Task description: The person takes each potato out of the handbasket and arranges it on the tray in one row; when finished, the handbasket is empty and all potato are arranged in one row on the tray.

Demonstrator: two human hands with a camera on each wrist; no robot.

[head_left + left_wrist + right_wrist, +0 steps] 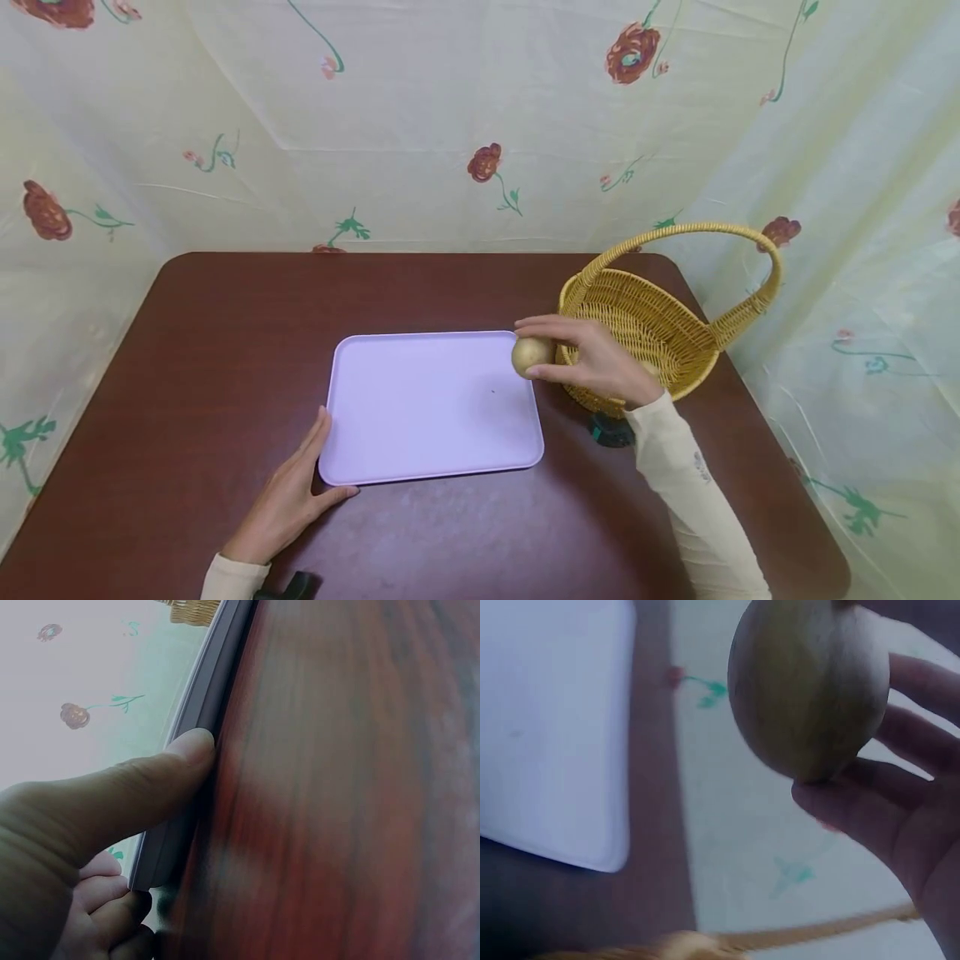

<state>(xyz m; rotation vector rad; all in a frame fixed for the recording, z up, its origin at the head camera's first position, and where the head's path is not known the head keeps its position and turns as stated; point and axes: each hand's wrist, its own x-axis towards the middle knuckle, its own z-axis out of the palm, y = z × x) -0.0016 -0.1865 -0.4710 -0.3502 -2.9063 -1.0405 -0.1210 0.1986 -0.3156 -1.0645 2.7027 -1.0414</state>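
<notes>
A pale purple tray (435, 408) lies flat on the brown table. My left hand (288, 492) holds the tray's near left corner, fingers along the left side and thumb against the front edge. In the left wrist view the thumb (191, 746) presses the tray's side wall. My right hand (592, 354) pinches a potato (531, 357), round and yellowish-brown, between thumb and fingertips. It is held up over the tray's right edge, close to the yellow wicker basket (697, 367). The right wrist view shows the potato (806, 690) as a smooth oval.
The basket stands at the table's right side with its tall arched handle (693, 229) raised. Inside, a pale round thing (651, 367) shows partly behind my right wrist. A flowered curtain (420, 125) hangs behind and beside the table (225, 333).
</notes>
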